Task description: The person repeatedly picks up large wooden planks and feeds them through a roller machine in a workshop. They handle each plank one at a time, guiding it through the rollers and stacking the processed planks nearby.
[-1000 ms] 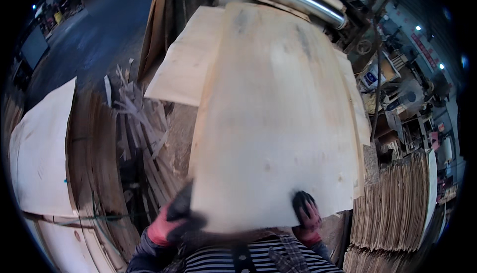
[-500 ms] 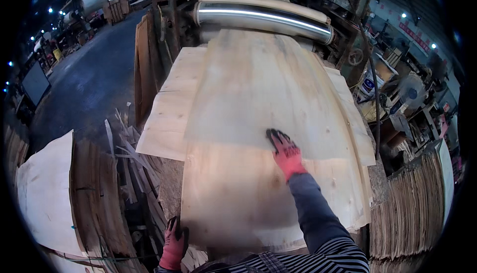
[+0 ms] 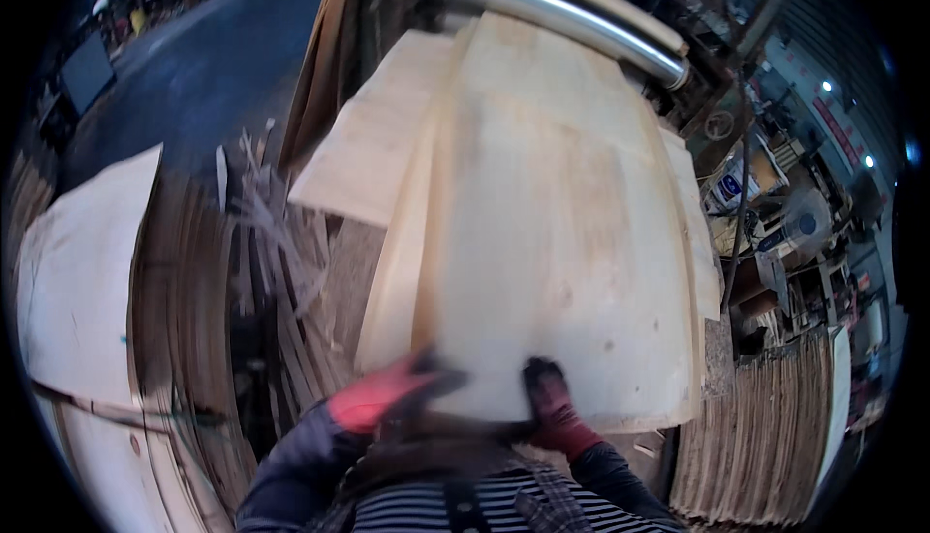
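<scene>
Nearest, the red-and-black-gloved left hand (image 3: 392, 394) (motion-blurred) and matching right hand (image 3: 554, 409) meet the near edge of the large, pale wood veneer sheet (image 3: 572, 242); finger closure cannot be determined. The sheet overlies other sheets, extending toward the shiny metal roller (image 3: 567, 24).

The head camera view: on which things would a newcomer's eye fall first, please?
The large pale wood sheet in the centre draws the eye first. Beyond it, near the top, shines a metal roller. At the sheet's near edge are the left hand and right hand, both gloved in red and black.
</scene>
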The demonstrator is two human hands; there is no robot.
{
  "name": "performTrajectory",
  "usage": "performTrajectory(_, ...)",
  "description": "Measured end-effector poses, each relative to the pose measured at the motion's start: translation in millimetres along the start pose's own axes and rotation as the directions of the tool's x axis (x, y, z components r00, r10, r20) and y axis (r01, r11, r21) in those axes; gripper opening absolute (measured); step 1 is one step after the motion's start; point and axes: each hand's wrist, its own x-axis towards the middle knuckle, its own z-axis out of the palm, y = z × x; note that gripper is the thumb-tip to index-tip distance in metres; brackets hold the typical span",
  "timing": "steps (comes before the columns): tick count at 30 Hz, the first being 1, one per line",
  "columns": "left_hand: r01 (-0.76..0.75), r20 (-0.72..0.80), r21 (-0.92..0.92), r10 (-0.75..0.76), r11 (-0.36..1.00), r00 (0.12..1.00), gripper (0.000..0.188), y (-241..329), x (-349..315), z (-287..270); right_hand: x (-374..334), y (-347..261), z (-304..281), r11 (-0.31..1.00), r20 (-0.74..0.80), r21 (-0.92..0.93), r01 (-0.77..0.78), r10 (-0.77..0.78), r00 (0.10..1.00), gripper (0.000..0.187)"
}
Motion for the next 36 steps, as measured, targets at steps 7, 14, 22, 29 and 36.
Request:
performTrajectory(7, -0.437, 0.264, -0.031, 0.429, 0.899, 0.864, 0.052, -32, -32, 57, -50, -60, -101, 0.831, -0.432, 0.439, -0.341, 0.528, 0.731, 0.037)
performTrajectory(14, -0.045, -0.033, -0.591, 0.032, 0.806, 0.999, 0.041, -57, -73, 1, -54, -105, -63, 0.952, -0.292, 0.111, -0.284, 0.304, 0.907, 0.041)
performTrajectory(22, -0.232, -0.474, 0.671, 0.648, 0.705, 0.596, 0.062, -197, 36, -28, 88, -53, -94, 0.974, -0.216, 0.162, -0.159, 0.192, 0.957, 0.046)
performTrajectory(29, 0.061, -0.578, 0.407, 0.205, 0.911, 0.790, 0.059, -150, 43, -3, 163, 40, -75, 0.985, -0.364, 0.060, -0.160, 0.171, 0.916, 0.043)
performTrajectory(36, -0.016, -0.551, 0.242, 0.151, 0.970, 0.821, 0.043, -159, 58, -8, 277, 135, -90, 0.882, -0.264, -0.187, -0.432, 0.379, 0.887, 0.055)
